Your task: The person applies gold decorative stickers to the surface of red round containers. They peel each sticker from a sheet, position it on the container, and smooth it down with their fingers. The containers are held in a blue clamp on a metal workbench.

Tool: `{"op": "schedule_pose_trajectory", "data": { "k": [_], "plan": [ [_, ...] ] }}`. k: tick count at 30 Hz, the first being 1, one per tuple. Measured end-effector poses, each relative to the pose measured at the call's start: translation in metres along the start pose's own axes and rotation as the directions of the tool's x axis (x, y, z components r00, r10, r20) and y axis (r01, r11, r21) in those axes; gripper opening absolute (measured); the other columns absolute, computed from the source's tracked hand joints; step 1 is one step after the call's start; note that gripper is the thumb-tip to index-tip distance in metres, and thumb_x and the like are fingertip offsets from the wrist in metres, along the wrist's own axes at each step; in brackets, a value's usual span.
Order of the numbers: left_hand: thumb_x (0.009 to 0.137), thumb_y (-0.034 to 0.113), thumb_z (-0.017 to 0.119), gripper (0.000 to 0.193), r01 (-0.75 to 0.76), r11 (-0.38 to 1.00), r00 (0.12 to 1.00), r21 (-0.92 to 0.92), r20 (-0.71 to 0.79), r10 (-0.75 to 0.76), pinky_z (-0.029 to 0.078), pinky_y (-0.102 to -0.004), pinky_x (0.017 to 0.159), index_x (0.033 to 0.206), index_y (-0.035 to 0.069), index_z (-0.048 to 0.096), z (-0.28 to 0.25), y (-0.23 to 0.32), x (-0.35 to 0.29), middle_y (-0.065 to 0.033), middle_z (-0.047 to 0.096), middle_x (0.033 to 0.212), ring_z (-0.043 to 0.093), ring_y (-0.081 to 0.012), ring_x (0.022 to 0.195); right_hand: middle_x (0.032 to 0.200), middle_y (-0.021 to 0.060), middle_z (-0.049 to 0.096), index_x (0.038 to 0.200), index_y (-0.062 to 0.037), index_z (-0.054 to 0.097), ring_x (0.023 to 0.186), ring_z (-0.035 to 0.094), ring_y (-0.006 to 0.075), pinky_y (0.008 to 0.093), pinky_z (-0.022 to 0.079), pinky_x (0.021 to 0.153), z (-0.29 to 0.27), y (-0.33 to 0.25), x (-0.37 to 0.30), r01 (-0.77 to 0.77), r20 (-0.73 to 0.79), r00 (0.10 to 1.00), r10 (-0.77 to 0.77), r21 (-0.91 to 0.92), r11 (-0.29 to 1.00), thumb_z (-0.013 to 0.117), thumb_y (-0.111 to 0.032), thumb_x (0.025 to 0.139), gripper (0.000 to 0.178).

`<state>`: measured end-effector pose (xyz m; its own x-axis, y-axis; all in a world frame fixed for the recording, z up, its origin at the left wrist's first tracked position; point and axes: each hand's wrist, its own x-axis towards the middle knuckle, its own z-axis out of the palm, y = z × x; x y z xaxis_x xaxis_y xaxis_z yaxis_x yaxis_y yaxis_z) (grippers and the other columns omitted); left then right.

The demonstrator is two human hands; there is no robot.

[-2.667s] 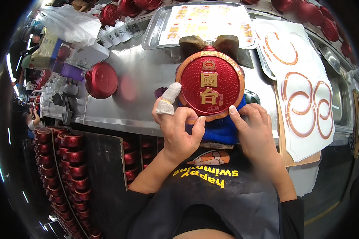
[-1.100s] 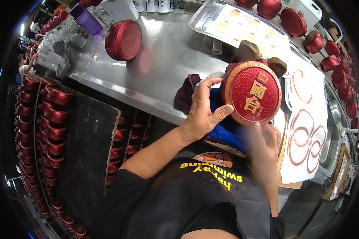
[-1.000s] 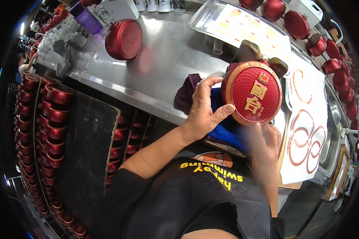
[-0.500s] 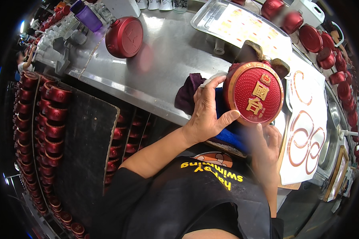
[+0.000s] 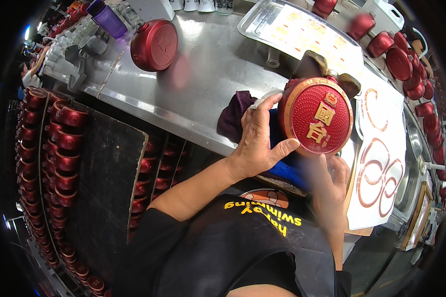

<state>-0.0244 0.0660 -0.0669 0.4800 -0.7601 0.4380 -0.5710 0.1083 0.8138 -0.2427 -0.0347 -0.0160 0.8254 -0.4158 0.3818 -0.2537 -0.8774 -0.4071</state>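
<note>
A round, flat-faced red bottle [image 5: 302, 111] with raised gold characters, a dotted face and a gold band round its rim leans against dark, worn rests [image 5: 349, 85] at its neck. My left hand [image 5: 257, 136] grips its left side, fingers along the edge and thumb at the lower left rim. At the bottom rim, the fingertips of my right hand [image 5: 332, 180] touch the bottle; its other fingers curl in, and part of this hand is blurred. Under the bottle lies blue cloth [image 5: 287, 173]. A dark purple cloth [image 5: 233, 116] sits beside my left fingers.
Another red bottle [image 5: 154, 45] stands on the steel table [image 5: 203, 64], near a purple water bottle [image 5: 107, 20]. White sheets with orange-gold ring strips [image 5: 376, 173] lie at right; a metal tray [image 5: 252, 22] holds another sheet. Red bottles [image 5: 399, 64] line the far right. Racks of red pieces [image 5: 67, 161] stand left.
The line of red bottles at the far right has shifted toward the lower right. My hands and the held bottle have barely moved. A person at the far left has moved an arm.
</note>
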Motion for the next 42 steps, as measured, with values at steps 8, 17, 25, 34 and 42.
{"op": "schedule_pose_trajectory", "data": {
  "k": [8,17,25,34,42],
  "plan": [
    [0.094,0.060,0.068,0.096,0.016,1.000,1.000,0.006,0.000,-0.016,0.023,-0.0530,0.117,0.155,-0.001,0.027,-0.0004,0.0010,0.0015,-0.0263,0.041,0.153,0.041,-0.0387,0.138,0.117,0.0171,0.057,0.144,-0.0097,0.062,0.117,0.056,0.0389,0.0494,0.047,0.102,-0.0005,-0.0029,0.0013,-0.007,-0.005,1.000,0.007,-0.018,1.000,0.058,0.022,0.071,0.080],
    [0.090,0.063,0.072,0.108,-0.019,0.996,1.000,0.083,0.025,0.017,0.023,-0.0518,0.117,0.158,-0.003,0.022,0.0031,0.0008,-0.0005,-0.0257,0.041,0.152,0.041,-0.0394,0.137,0.117,0.0163,0.057,0.142,-0.0105,0.064,0.118,0.055,0.0387,0.0498,0.046,0.103,0.0036,0.0041,-0.0039,-0.007,-0.017,1.000,0.006,-0.037,0.999,0.061,0.017,0.073,0.074],
    [0.093,0.054,0.074,0.106,0.007,0.990,0.997,0.142,0.075,-0.018,0.023,-0.0502,0.121,0.160,-0.005,0.018,-0.0030,0.0071,-0.0038,-0.0274,0.036,0.156,0.035,-0.0399,0.146,0.117,0.0169,0.057,0.143,-0.0106,0.063,0.118,0.055,0.0395,0.0506,0.046,0.103,0.0013,0.0042,-0.0009,0.003,0.002,1.000,-0.003,-0.007,1.000,0.060,0.018,0.073,0.075],
    [0.092,0.060,0.071,0.105,0.036,0.997,0.999,0.070,0.028,-0.038,0.021,-0.0555,0.118,0.160,-0.002,0.020,0.0003,0.0065,-0.0037,-0.0264,0.039,0.155,0.040,-0.0399,0.139,0.118,0.0177,0.057,0.146,-0.0109,0.061,0.118,0.055,0.0400,0.0504,0.046,0.103,-0.0006,-0.0010,0.0004,-0.007,0.012,1.000,0.007,-0.007,1.000,0.059,0.021,0.072,0.081],
    [0.096,0.060,0.066,0.097,0.032,0.999,0.999,-0.001,0.015,-0.032,0.024,-0.0530,0.117,0.158,-0.003,0.026,0.0000,-0.0007,-0.0026,-0.0254,0.044,0.151,0.045,-0.0382,0.135,0.119,0.0188,0.057,0.145,-0.0096,0.061,0.119,0.055,0.0405,0.0496,0.046,0.104,0.0016,-0.0001,-0.0008,-0.008,0.007,1.000,0.008,0.006,1.000,0.057,0.022,0.072,0.080]
  ]
}}
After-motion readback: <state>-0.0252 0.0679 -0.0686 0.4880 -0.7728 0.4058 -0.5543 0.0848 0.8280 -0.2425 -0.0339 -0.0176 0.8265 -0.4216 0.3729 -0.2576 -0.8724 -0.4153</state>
